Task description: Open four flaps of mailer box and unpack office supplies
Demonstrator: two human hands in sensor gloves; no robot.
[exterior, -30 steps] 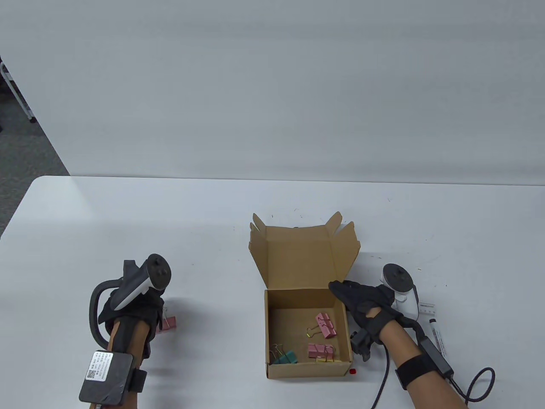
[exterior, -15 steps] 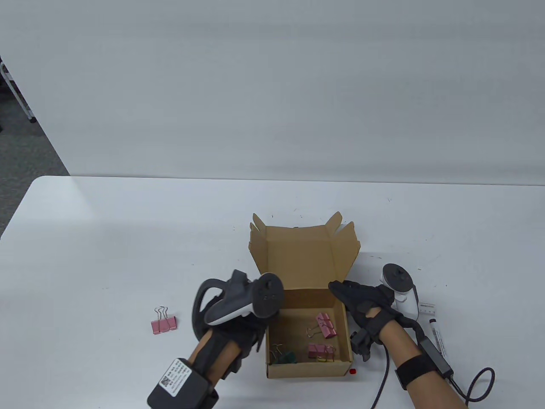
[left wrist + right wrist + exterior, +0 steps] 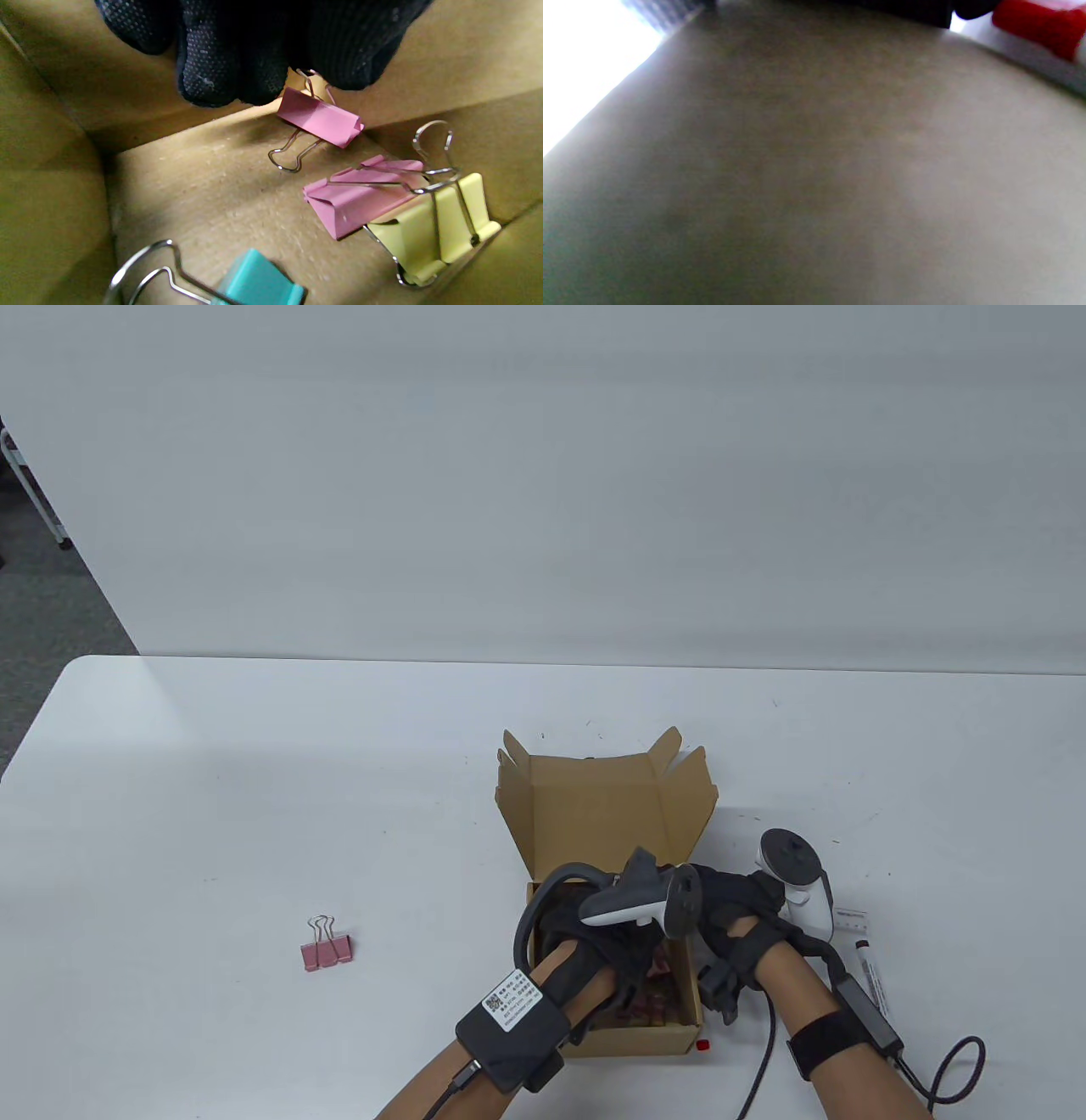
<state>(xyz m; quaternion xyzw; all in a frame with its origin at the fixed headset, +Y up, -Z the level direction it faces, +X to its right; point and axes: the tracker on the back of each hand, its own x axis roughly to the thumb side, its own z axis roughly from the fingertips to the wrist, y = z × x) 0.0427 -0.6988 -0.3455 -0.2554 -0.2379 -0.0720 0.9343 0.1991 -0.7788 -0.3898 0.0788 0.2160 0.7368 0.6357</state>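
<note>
The left hand is reaching into the mailer box, fingers pinching a pink binder clip. The right hand is lying flat against the box's 3 o'clock wall, grasping nothing.

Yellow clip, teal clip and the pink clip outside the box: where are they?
yellow clip [image 3: 428, 228], left wrist view, its body.
teal clip [image 3: 263, 284], left wrist view, its body.
pink clip [image 3: 325, 954], table view, its body.

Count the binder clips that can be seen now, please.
5. One pink clip lies on the table left of the box. Inside the box: a pink clip at the left hand's fingertips, another pink, a yellow, a teal. The hand may hide more.
</note>
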